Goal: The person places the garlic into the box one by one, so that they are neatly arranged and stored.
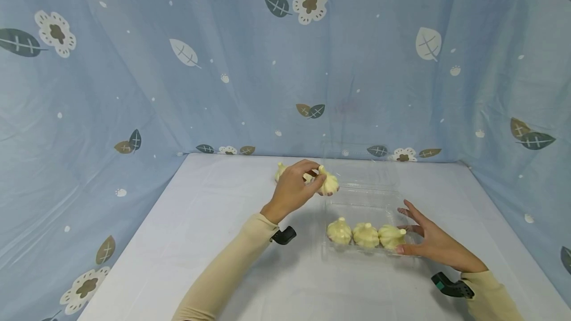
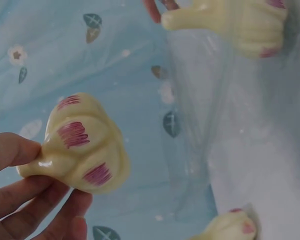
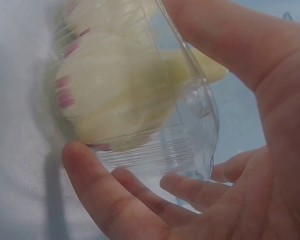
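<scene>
My left hand (image 1: 292, 187) pinches a pale garlic bulb (image 1: 329, 185) by its stem, above the table and left of the raised lid. In the left wrist view, purple streaks mark the held garlic bulb (image 2: 87, 142). A clear plastic box (image 1: 357, 208) stands open, with three garlic bulbs (image 1: 366, 235) in a row along its near side. My right hand (image 1: 434, 244) holds the box's right end, thumb at the near side and fingers along the end wall. Behind my left hand, another garlic bulb (image 1: 279, 171) is partly hidden; how many lie there I cannot tell.
The box's clear lid (image 1: 359, 170) leans back at the far side and is hard to see. A white tablecloth (image 1: 187, 222) covers the table. A blue patterned curtain (image 1: 241, 78) closes off the back and both sides.
</scene>
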Available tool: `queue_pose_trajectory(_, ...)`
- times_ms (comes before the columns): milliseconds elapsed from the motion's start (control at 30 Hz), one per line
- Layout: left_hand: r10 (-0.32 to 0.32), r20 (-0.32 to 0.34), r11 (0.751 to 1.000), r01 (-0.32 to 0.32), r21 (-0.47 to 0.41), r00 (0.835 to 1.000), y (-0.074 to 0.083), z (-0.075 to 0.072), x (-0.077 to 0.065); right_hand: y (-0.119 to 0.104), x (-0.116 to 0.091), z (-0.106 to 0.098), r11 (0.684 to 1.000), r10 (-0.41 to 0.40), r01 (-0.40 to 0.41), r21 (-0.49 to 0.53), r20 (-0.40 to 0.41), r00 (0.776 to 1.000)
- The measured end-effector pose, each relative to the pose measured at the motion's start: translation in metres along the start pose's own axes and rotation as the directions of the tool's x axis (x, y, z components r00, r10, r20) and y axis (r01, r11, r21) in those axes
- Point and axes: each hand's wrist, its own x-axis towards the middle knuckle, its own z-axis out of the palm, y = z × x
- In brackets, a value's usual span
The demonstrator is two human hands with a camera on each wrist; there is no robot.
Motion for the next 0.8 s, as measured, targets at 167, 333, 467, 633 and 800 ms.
queue_pose_trajectory(167,0.01,0.02,1.0,-0.01,-0.007,1.0,0.01,0.002,0.008,0.0,0.0,0.0,1.0,-0.005,0.005,-0.004,-0.004,1.0)
queue_pose_trajectory(333,0.027,0.04,1.0,-0.027,0.008,0.999,0.019,0.005,0.016,0.0,0.0,0.0,1.0,0.0,0.0,0.01,0.006,1.0)
queue_pose_trajectory(467,0.049,0.044,0.999,-0.049,0.004,0.998,0.024,0.007,0.024,0.002,0.001,0.0,1.0,0.003,-0.003,0.028,0.013,1.0)
queue_pose_trajectory(633,0.063,0.053,0.998,-0.063,-0.008,0.997,0.031,0.009,0.033,0.002,0.0,-0.001,0.997,0.016,-0.018,0.072,0.029,0.999)
queue_pose_trajectory(800,0.074,0.072,0.997,-0.073,-0.014,0.995,0.035,0.012,0.041,0.003,-0.001,-0.001,0.997,0.014,-0.016,0.079,0.033,0.999)
